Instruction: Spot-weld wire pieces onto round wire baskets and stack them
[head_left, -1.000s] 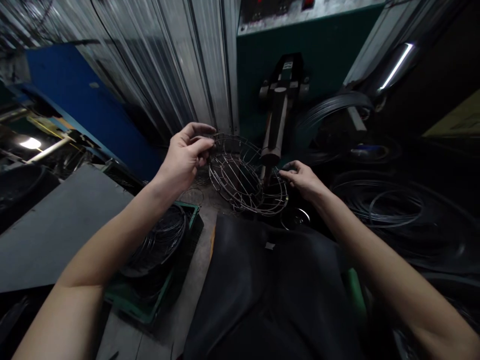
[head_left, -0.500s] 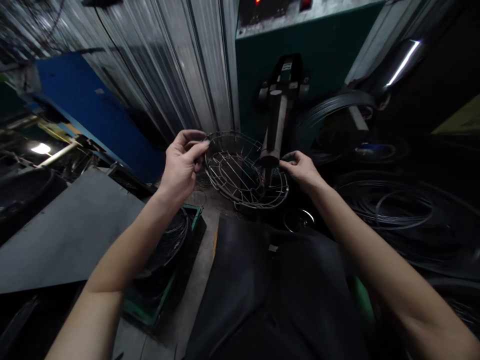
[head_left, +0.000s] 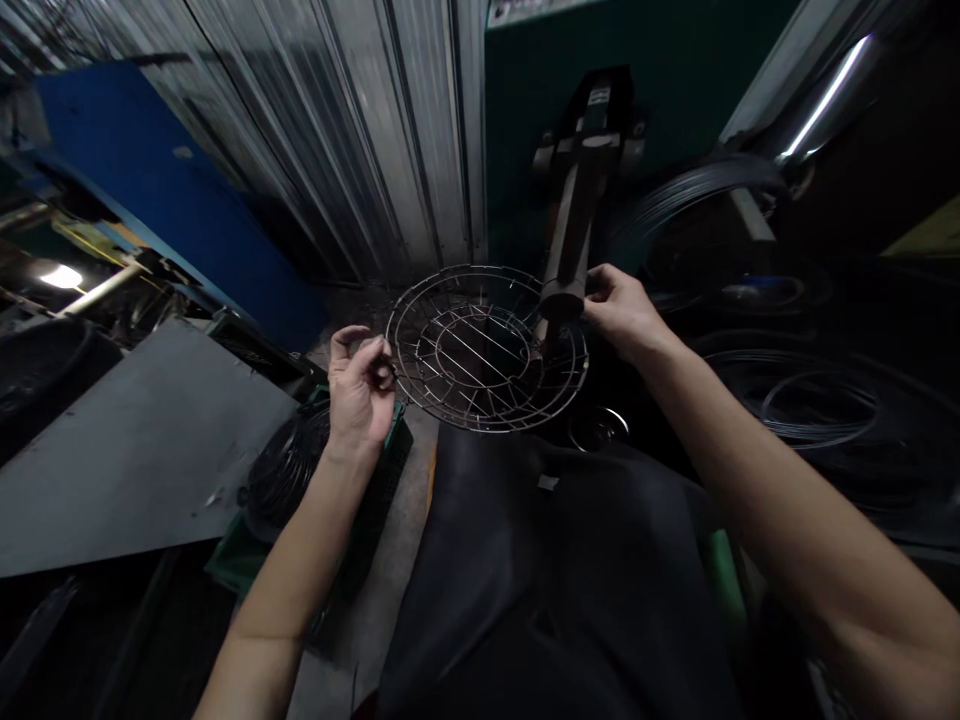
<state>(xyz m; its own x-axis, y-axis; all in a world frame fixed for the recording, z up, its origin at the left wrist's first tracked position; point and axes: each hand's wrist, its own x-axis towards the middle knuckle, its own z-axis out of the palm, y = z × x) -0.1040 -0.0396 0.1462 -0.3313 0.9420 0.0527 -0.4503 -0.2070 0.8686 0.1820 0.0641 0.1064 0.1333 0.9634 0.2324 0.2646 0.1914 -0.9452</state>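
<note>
A round wire basket [head_left: 480, 428], made of metal rings and short cross wires, hangs between my hands at the welding machine's electrode arm [head_left: 574, 230]. My left hand [head_left: 361, 385] pinches its outer rim at the left. At the right, my right hand [head_left: 621, 308] grips the rim just beyond the thick round arm, which hides part of those fingertips. The arm's lower tip reaches down into the ring of the basket on its right side. Parallel straight wires cross the basket's middle.
A green machine body [head_left: 675, 90] stands ahead, beside a corrugated metal wall [head_left: 360, 130]. Wire coils [head_left: 817, 400] lie at the right. On the left are a grey sheet panel [head_left: 142, 450], a blue panel [head_left: 165, 190] and a green crate [head_left: 232, 560] with a coil.
The basket has turned and tipped more toward me, showing its face more fully. My left hand has moved lower; my right hand has shifted slightly up and right. The view has shifted slightly.
</note>
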